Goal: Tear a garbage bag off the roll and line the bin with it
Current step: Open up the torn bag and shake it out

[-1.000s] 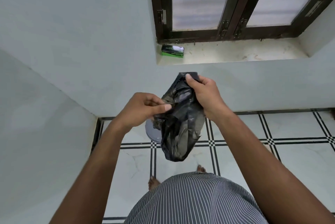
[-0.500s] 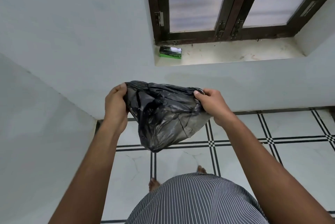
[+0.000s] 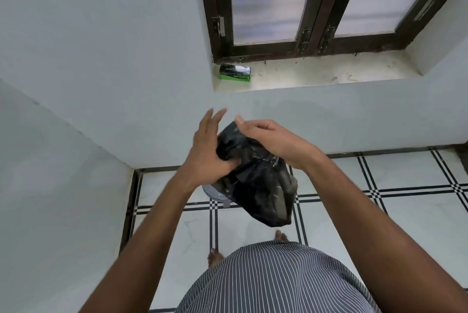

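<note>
Garbage bag [image 3: 263, 186]: one, black, already off the roll. You hold it in the air in front of your waist, above the bin, crumpled and hanging down; its mouth looks not yet opened, judging by the bunched top.
Right hand [image 3: 273, 143]: one. Your fingers [image 3: 247, 126] curl over the bag's upper edge and pinch it, so the film hangs free while the other hand works on it.
Left hand [image 3: 207, 150]: one. Your thumb presses into the bag's folds while the other fingers stand straight and spread, clear of the film; likely you are rubbing the layers apart to find the opening.
Bin [image 3: 215, 193]: one, grey, on the floor [image 3: 379, 213] near the wall corner; only a slice of its rim shows, the rest hidden behind the bag and your left wrist. No liner is seen on it.
Bag box [image 3: 235, 73]: one, green and black, on the window sill [image 3: 329, 72] at its left end, well apart from your hands; it reads as set aside once the bag was taken.
Feet: two, bare, toes showing on the tiles below the bag.
Remaining, as judged: open the mouth, lower the bag into the bin, fold the edge over the rim.
</note>
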